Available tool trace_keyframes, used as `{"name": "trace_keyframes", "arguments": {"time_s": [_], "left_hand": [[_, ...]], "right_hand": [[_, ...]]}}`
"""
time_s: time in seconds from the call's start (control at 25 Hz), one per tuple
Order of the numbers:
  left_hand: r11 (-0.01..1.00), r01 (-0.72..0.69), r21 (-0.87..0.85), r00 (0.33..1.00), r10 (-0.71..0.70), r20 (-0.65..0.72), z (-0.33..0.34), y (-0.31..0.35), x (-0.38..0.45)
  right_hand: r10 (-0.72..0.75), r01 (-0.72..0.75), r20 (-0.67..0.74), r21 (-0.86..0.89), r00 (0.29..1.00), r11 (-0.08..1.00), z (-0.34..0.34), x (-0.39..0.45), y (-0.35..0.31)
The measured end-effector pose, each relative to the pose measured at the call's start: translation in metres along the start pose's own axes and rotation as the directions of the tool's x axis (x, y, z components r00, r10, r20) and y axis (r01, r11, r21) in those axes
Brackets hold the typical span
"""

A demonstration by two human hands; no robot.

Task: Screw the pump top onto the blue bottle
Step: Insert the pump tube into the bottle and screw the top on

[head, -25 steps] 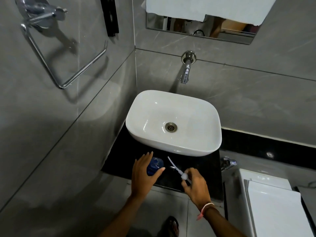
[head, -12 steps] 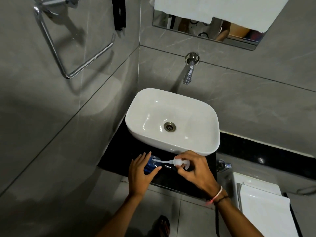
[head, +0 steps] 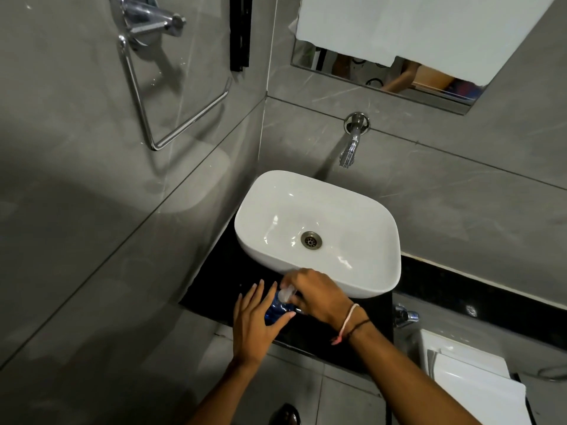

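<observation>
Left hand (head: 250, 320) steadies the blue bottle (head: 276, 309) while right hand (head: 316, 294), fingers closed on the pump top (head: 287, 294), seats it; twisting likely follows.

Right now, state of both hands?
Left hand: closed around the blue bottle, steadying it on the counter.
Right hand: closed on the pump top, at the bottle's neck.

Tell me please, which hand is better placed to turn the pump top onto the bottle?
The right hand. Its fingers already grip the pump top, which sits at the mouth of the blue bottle. The left hand wraps the bottle's body on the black counter, so it likely serves best to steady it.
</observation>
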State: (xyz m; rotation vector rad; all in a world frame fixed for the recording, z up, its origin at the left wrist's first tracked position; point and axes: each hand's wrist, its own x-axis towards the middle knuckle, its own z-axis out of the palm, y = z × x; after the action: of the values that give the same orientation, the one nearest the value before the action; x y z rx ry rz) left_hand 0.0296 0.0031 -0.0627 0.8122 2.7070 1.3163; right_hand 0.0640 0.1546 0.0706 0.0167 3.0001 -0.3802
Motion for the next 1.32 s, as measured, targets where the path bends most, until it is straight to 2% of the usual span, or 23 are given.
{"name": "trace_keyframes", "arguments": {"time_s": [0.16, 0.28, 0.36, 0.48, 0.6, 0.8, 0.92, 1.08, 1.24, 1.32], "left_hand": [[1.000, -0.001, 0.021, 0.999, 0.001, -0.035, 0.003, -0.002, -0.001], [0.999, -0.010, 0.041, 0.998, 0.013, -0.058, 0.006, -0.003, 0.000], [0.998, -0.024, 0.062, 0.998, 0.027, -0.052, 0.008, -0.006, 0.001], [0.994, -0.045, 0.097, 0.999, 0.047, -0.025, 0.009, -0.010, 0.001], [0.995, -0.046, 0.093, 0.999, 0.049, -0.023, 0.008, -0.009, 0.002], [0.994, -0.063, 0.092, 0.998, 0.065, -0.022, 0.006, -0.011, 0.002], [0.995, -0.054, 0.088, 0.998, 0.056, -0.028, 0.007, -0.011, 0.001], [0.993, -0.057, 0.100, 0.997, 0.062, -0.048, 0.010, -0.012, 0.002], [0.993, -0.066, 0.102, 0.995, 0.074, -0.068, 0.010, -0.012, 0.001], [0.992, -0.065, 0.108, 0.995, 0.073, -0.067, 0.010, -0.010, 0.001]], "right_hand": [[0.020, -0.014, -0.035, 0.154, 0.999, 0.988, 0.018, -0.001, 0.001], [0.113, -0.082, -0.108, 0.253, 0.988, 0.964, 0.030, -0.004, 0.007], [0.188, -0.122, -0.128, 0.407, 0.974, 0.905, 0.037, -0.010, 0.010], [0.185, -0.099, -0.116, 0.521, 0.976, 0.848, 0.051, -0.018, 0.014], [0.353, -0.173, -0.171, 0.630, 0.920, 0.757, 0.058, -0.023, 0.020], [0.325, -0.150, -0.136, 0.682, 0.936, 0.716, 0.060, -0.016, 0.015], [0.382, -0.163, -0.169, 0.698, 0.909, 0.697, 0.062, -0.015, 0.017], [0.297, -0.122, -0.164, 0.654, 0.941, 0.747, 0.065, -0.018, 0.019], [0.339, -0.129, -0.206, 0.654, 0.918, 0.745, 0.065, -0.016, 0.018], [0.283, -0.097, -0.193, 0.643, 0.940, 0.759, 0.066, -0.016, 0.019]]}}
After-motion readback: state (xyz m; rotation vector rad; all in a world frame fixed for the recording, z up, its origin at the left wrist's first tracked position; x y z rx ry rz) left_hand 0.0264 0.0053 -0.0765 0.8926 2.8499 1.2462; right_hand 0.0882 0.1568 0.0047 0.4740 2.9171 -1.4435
